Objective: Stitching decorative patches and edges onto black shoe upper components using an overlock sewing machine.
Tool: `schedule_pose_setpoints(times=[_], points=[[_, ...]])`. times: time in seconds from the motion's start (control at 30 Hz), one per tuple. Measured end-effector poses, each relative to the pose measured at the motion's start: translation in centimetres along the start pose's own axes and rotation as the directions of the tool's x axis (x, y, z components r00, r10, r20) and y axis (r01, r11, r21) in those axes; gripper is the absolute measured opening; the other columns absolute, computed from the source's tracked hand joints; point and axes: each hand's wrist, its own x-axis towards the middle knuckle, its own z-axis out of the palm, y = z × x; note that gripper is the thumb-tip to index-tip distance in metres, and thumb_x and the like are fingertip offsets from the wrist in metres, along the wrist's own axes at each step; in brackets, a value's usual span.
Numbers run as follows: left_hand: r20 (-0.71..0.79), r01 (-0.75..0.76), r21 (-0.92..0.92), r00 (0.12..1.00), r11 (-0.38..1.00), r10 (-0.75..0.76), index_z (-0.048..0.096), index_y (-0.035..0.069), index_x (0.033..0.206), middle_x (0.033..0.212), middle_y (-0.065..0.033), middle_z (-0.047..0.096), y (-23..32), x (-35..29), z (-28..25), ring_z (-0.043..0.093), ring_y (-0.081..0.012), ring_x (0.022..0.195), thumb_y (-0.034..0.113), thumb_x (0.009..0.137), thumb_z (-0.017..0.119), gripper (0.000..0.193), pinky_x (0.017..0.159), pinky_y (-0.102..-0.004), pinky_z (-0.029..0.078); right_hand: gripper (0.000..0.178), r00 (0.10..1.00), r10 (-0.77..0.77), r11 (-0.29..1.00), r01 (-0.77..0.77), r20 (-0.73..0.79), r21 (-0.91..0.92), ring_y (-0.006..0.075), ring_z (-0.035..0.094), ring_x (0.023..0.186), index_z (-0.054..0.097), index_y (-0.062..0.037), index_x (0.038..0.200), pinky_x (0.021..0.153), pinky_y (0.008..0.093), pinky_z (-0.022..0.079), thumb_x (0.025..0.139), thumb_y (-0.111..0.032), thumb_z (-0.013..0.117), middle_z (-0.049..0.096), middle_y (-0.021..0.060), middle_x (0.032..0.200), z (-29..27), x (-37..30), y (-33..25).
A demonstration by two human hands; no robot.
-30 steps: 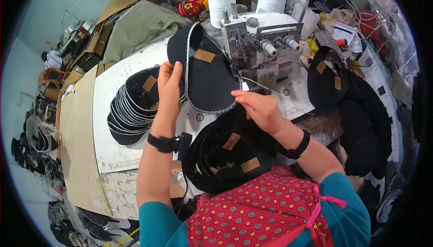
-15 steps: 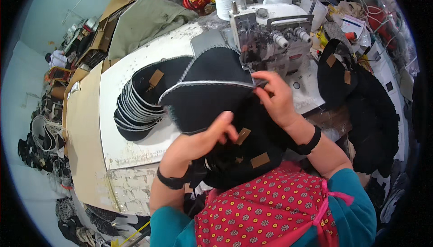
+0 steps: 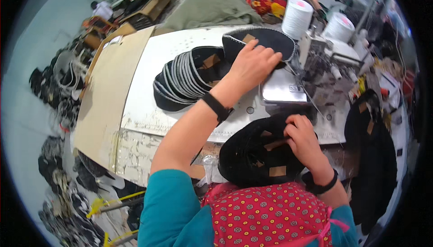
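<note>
My left hand (image 3: pixel 255 64) is closed on a curved black fabric piece (image 3: pixel 273 43) with a white stitched edge and a tan patch, held over the white table left of the sewing machine (image 3: pixel 336 60). A thread runs from near this piece toward the machine's metal plate (image 3: pixel 283 89). Just left of it, a row of nested black pieces (image 3: pixel 180 82) with white stitched edges lies on the table. My right hand (image 3: pixel 303 139) has its fingers curled at the edge of a pile of black fabric pieces (image 3: pixel 243 145) with tan patches at my lap; its fingertips pinch the fabric there.
Two white thread cones (image 3: pixel 297 19) stand behind the machine. More black fabric (image 3: pixel 372 166) hangs at the right. A beige board (image 3: pixel 112 98) adjoins the white table (image 3: pixel 144 89) on the left. A grey-green cloth (image 3: pixel 212 8) lies at the back.
My left hand has moved up and away with the stitched piece, from in front of the machine to beside the row. My right hand has come down to the lap pile. The view has shifted.
</note>
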Motion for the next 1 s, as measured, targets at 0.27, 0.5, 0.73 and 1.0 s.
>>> schedule_pose_setpoints(times=[0.27,0.5,0.73,1.0], points=[[0.444,0.098,0.336,0.861,0.937,-0.249,0.059,0.019,0.096,0.084,0.0012,0.056,-1.6,-8.6,-2.8,0.058,-0.0186,0.076,0.016,0.081,0.06,0.015,0.065,-0.0351,0.042,0.031,0.865,0.431,0.809,-0.244,-0.258,0.534,0.0085,0.056,0.074,0.045,-0.0063,0.085,0.065,0.0246,0.045,0.078,0.009,0.071,0.059,0.0035,0.081,-7.5,-3.0,1.4],[0.497,0.445,-0.105,0.798,0.889,-0.341,0.069,0.009,0.104,0.094,-0.0131,0.07,2.1,-6.1,-3.9,0.067,-0.0318,0.093,0.02,0.085,0.067,0.022,0.078,-0.0387,0.052,0.023,0.71,0.624,-0.043,-0.386,0.326,0.921,0.0102,0.065,0.081,0.061,0.0025,0.116,0.073,0.023,0.052,0.095,-0.006,0.058,0.069,0.0067,0.098,-3.9,3.2,3.3],[0.569,0.063,-0.652,0.699,-0.756,-0.433,0.059,0.002,0.12,0.104,-0.0008,0.066,3.6,-1.0,-3.4,0.061,-0.0086,0.092,0.023,0.101,0.054,0.029,0.08,-0.0214,0.046,0.016,0.761,0.599,0.64,-0.268,-0.249,0.72,0.012,0.067,0.079,0.065,0.0032,0.108,0.068,0.0251,0.051,0.095,-0.006,0.061,0.072,0.0095,0.089,0.8,3.8,3.8],[0.51,0.549,-0.803,0.434,-0.231,-0.742,0.062,0.012,0.083,0.068,0.0063,0.055,-1.9,-3.3,2.0,0.047,-0.004,0.057,0.027,0.093,0.068,0.02,0.053,-0.02,0.033,0.028,0.903,-0.055,0.993,0.003,-0.425,-0.121,0.0251,0.066,0.068,0.062,-0.001,0.113,0.057,0.0331,0.052,0.087,-0.009,0.068,0.066,0.0109,0.084,2.6,2.7,3.1]])
